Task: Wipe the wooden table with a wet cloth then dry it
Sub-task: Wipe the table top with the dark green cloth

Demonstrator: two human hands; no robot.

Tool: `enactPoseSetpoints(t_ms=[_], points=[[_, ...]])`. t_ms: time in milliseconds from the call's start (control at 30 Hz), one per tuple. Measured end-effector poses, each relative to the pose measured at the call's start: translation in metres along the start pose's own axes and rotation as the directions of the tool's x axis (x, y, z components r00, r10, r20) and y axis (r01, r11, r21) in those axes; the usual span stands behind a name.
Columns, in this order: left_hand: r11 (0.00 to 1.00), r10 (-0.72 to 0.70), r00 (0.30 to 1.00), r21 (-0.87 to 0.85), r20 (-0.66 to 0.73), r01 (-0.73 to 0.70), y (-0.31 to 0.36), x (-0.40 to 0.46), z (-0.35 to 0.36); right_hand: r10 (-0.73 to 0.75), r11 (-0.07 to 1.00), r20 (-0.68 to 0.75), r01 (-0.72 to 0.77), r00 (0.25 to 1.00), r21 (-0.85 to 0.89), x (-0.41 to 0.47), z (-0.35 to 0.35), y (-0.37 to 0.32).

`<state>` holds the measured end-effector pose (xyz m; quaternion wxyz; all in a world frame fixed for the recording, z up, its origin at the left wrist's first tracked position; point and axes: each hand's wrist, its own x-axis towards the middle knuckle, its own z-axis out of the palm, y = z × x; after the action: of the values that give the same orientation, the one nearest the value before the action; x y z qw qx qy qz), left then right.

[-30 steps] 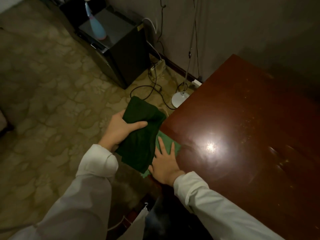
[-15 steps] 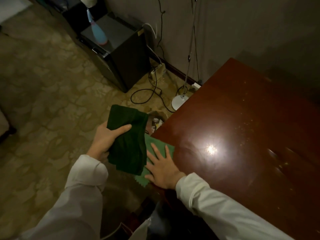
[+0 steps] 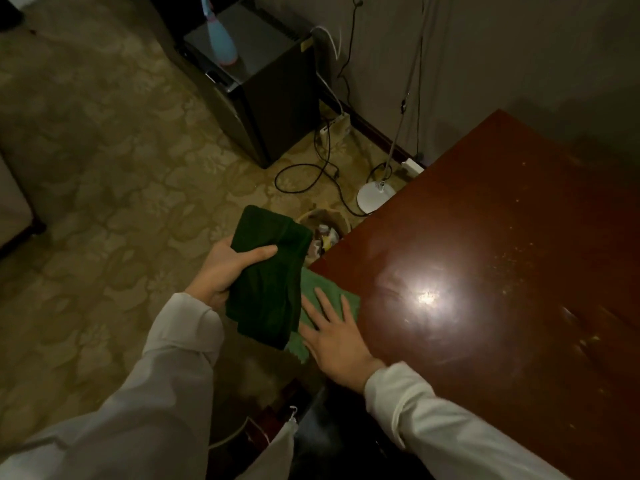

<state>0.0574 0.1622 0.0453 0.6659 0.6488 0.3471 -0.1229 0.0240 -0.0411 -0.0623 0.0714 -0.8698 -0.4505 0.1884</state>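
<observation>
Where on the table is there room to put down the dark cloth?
The wooden table is bare from the light green cloth across to its far corner by the wall. Only the near left corner is crowded: the right hand presses the light cloth there.

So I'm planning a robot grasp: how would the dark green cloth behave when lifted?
Probably floppy: the dark green cloth hangs in folds below the left hand. Likely light, since that one hand holds it up. Wet or dry, I cannot tell.

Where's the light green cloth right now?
In the head view, the light green cloth lies flat on the table's near-left corner, under the right hand, beside the dark green cloth held by the left hand.
</observation>
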Motion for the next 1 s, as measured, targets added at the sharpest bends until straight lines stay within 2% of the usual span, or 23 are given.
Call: enactPoseSetpoints(t_ms=[167,233,300,333,367,400,433,467,500,533,600,633,733,800,833,867,900,933,967,1000], points=[[0.999,-0.013,0.996,0.035,0.093,0.009,0.004,0.001,0.016,0.261,0.962,-0.022,-0.258,0.965,0.093,0.011,-0.013,0.017],[0.999,-0.024,0.994,0.034,0.108,0.021,0.004,0.001,0.023,0.258,0.962,0.015,-0.258,0.966,0.086,0.011,-0.025,0.027],[0.999,-0.031,0.991,0.043,0.129,0.025,0.004,0.001,0.031,0.264,0.943,-0.035,-0.25,0.964,0.221,0.004,-0.033,0.032],[0.998,-0.039,0.989,0.047,0.143,0.032,0.003,0.001,0.035,0.343,0.874,-0.115,-0.273,0.932,0.401,0.001,-0.035,0.033],[0.998,-0.044,0.987,0.041,0.155,0.038,0.003,0.001,0.04,0.496,0.708,-0.173,-0.28,0.851,0.648,-0.004,-0.042,0.033],[0.999,-0.041,0.985,0.024,0.167,0.037,0.003,0.0,0.046,0.649,0.416,-0.121,-0.218,0.751,0.883,-0.01,-0.051,0.031],[0.999,-0.034,0.983,0.002,0.179,0.034,0.002,-0.002,0.054,0.706,0.053,0.029,-0.093,0.708,0.994,-0.018,-0.062,0.03],[0.999,-0.03,0.982,-0.021,0.185,0.034,0.002,-0.004,0.062,0.649,-0.275,0.199,-0.018,0.734,0.961,-0.025,-0.073,0.029],[0.999,-0.027,0.982,-0.041,0.189,0.035,0.002,-0.007,0.072,0.536,-0.478,0.281,0.011,0.796,0.878,-0.032,-0.08,0.029],[0.998,-0.018,0.98,-0.061,0.197,0.031,0.001,-0.009,0.082,0.456,-0.549,0.286,0.013,0.843,0.836,-0.039,-0.083,0.031],[0.994,0.007,0.972,-0.112,0.237,0.02,-0.001,-0.015,0.102,0.429,-0.532,0.243,0.026,0.87,0.847,-0.05,-0.087,0.034],[0.99,0.021,0.965,-0.138,0.262,0.016,-0.002,-0.019,0.112,0.464,-0.499,0.232,0.036,0.855,0.866,-0.055,-0.09,0.036],[0.979,0.04,0.928,-0.198,0.37,0.037,-0.006,-0.026,0.134,0.614,-0.361,0.205,0.04,0.762,0.932,-0.071,-0.103,0.047],[0.985,0.015,0.884,-0.161,0.466,0.068,-0.008,-0.03,0.149,0.706,-0.236,0.124,0.066,0.697,0.969,-0.087,-0.11,0.059],[0.997,-0.007,0.88,-0.065,0.475,0.043,-0.008,-0.03,0.157,0.755,-0.109,0.05,0.05,0.654,0.993,-0.095,-0.114,0.064],[0.997,-0.009,0.896,0.073,0.443,-0.026,-0.01,-0.029,0.164,0.8,0.089,-0.058,-0.022,0.597,0.996,-0.103,-0.117,0.068],[0.972,0.021,0.927,0.211,0.375,-0.107,-0.015,-0.024,0.17,0.823,0.313,-0.188,-0.153,0.535,0.937,-0.11,-0.119,0.072],[0.937,0.072,0.954,0.307,0.292,-0.165,-0.021,-0.018,0.173,0.81,0.508,-0.328,-0.304,0.485,0.806,-0.116,-0.118,0.078],[0.908,0.122,0.97,0.371,0.209,-0.194,-0.029,-0.012,0.173,0.764,0.634,-0.43,-0.437,0.481,0.638,-0.122,-0.115,0.083],[0.887,0.158,0.977,0.415,0.14,-0.203,-0.037,-0.006,0.172,0.714,0.7,-0.46,-0.528,0.527,0.481,-0.126,-0.109,0.089]])
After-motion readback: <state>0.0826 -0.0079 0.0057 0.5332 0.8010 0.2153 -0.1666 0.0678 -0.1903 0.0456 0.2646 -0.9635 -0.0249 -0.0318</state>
